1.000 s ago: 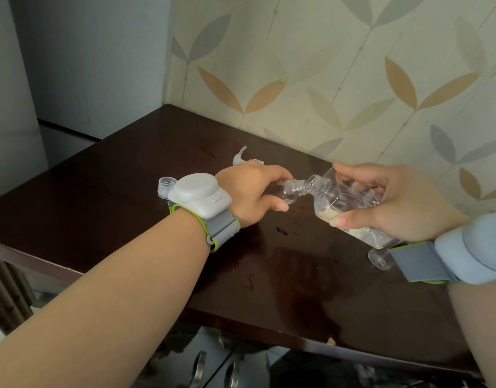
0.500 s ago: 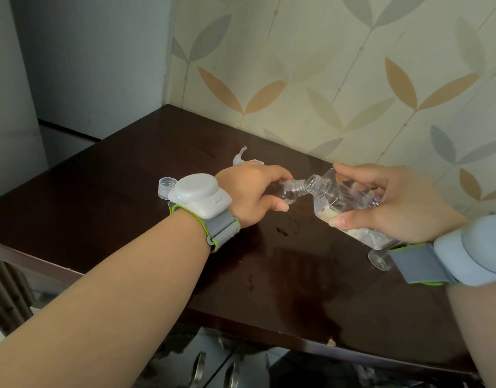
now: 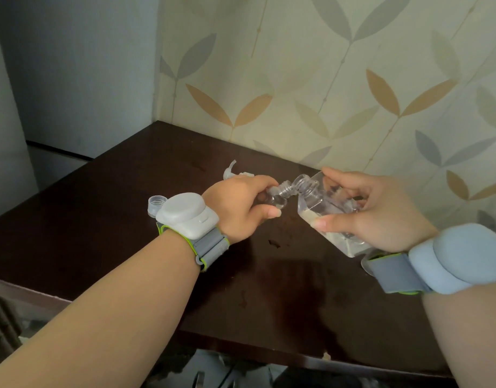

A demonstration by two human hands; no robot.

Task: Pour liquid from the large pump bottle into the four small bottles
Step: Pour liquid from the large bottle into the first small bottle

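Since the earlier frame the large pump bottle [image 3: 322, 208], gripped by the right hand [image 3: 381, 211] at centre right, has tipped back, its neck rising from the small bottle [image 3: 277, 196] the left hand [image 3: 241, 205] pinches above the bench [image 3: 101, 219]. This pour seems to be ending; next likely calls for setting this bottle down and picking another.

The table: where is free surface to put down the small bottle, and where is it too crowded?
Bare wood lies on the table left of the loose cap, and along the near edge between the two forearms, though small wet spots mark it. It is crowded behind the left hand, where the pump head lies, and under the right hand holding the large bottle.
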